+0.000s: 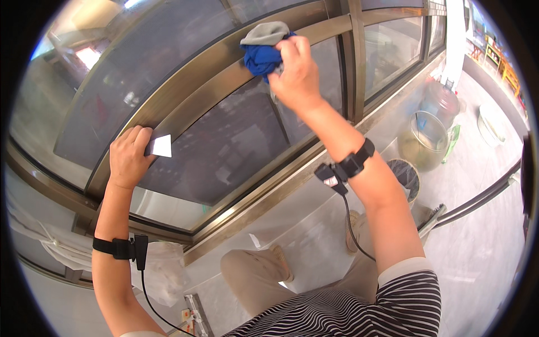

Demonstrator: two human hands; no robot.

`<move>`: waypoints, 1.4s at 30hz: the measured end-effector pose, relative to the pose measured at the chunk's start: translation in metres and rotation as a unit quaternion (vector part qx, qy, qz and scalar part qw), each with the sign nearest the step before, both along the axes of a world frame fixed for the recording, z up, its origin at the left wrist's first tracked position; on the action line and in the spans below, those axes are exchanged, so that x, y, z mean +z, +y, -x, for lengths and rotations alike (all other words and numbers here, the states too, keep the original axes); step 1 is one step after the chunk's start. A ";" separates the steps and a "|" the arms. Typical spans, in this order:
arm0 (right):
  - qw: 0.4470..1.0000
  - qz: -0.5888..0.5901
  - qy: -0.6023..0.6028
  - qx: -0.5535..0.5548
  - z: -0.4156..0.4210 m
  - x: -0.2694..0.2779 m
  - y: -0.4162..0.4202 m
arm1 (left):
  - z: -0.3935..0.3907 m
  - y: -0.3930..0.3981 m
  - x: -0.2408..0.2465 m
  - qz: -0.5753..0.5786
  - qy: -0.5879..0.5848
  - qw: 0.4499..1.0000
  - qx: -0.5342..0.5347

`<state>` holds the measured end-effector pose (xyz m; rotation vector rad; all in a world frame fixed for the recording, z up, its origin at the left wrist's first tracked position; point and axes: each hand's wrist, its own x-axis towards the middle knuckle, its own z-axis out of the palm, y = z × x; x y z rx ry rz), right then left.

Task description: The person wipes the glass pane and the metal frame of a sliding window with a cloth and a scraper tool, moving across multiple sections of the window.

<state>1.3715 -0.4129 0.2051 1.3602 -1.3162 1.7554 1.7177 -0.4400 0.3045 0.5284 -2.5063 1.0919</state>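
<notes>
Against the bronze-coloured metal window frame, my right hand presses a bunched blue and grey cloth. My left hand rests on the same frame lower to the left, its fingers curled round a small scraper with a dark handle and a pale, flat blade. The blade points to the right over the rail. Dark glass panes lie above and below the rails, with pale spots and reflections on them. Both forearms wear black straps with small cabled devices.
Right of me on the floor stand a large clear water bottle, a transparent bucket, a lined bin and a white basin. A long-handled tool lies near my right arm, a squeegee-like tool at lower left. White plastic sheeting hangs by the frame.
</notes>
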 end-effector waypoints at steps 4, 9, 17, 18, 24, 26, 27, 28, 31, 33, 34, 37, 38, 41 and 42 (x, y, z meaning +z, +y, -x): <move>0.987 0.033 -0.106 -0.117 0.054 0.016 -0.017 | 0.001 -0.003 0.001 0.000 0.002 1.000 -0.005; 0.995 0.006 -0.041 -0.090 0.027 0.009 -0.011 | -0.003 -0.001 0.002 -0.020 -0.001 1.000 -0.005; 0.986 0.012 -0.094 -0.136 0.054 0.013 -0.016 | 0.005 0.000 0.003 0.000 0.002 1.000 -0.011; 0.989 -0.008 -0.077 -0.122 0.050 0.013 -0.014 | 0.005 -0.001 0.002 -0.002 0.001 1.000 -0.010; 0.998 -0.031 -0.025 -0.047 0.023 0.015 -0.005 | 0.002 0.001 0.001 0.001 0.011 1.000 -0.011; 0.994 -0.035 -0.042 -0.100 0.041 0.016 -0.004 | 0.002 0.002 0.001 -0.003 0.008 1.000 -0.009; 0.990 -0.025 -0.073 -0.118 0.056 0.014 -0.008 | 0.004 0.001 0.002 -0.002 0.007 1.000 -0.008; 0.988 -0.032 -0.093 -0.119 0.062 0.015 -0.010 | 0.004 0.001 0.003 -0.002 0.005 1.000 -0.004; 0.989 -0.052 -0.091 -0.108 0.052 0.016 -0.007 | 0.002 0.000 0.002 -0.007 0.007 1.000 0.000; 0.996 -0.067 -0.038 -0.034 0.017 0.011 -0.002 | -0.002 0.001 0.000 -0.006 0.010 1.000 -0.005; 0.997 -0.067 -0.032 -0.023 0.014 0.012 -0.001 | -0.004 0.001 0.000 -0.005 0.010 1.000 -0.007; 0.997 -0.054 -0.021 -0.055 0.040 0.012 -0.004 | 0.000 0.001 0.001 -0.001 0.010 1.000 -0.008; 0.991 -0.054 -0.018 -0.120 0.058 0.013 -0.005 | 0.001 0.000 0.001 -0.001 0.008 1.000 -0.008; 0.980 -0.052 -0.083 -0.170 0.119 0.006 -0.019 | 0.005 -0.001 0.002 -0.001 0.006 1.000 -0.011; 0.981 -0.035 -0.078 -0.173 0.123 0.005 -0.025 | 0.001 -0.001 0.002 -0.004 0.007 1.000 -0.008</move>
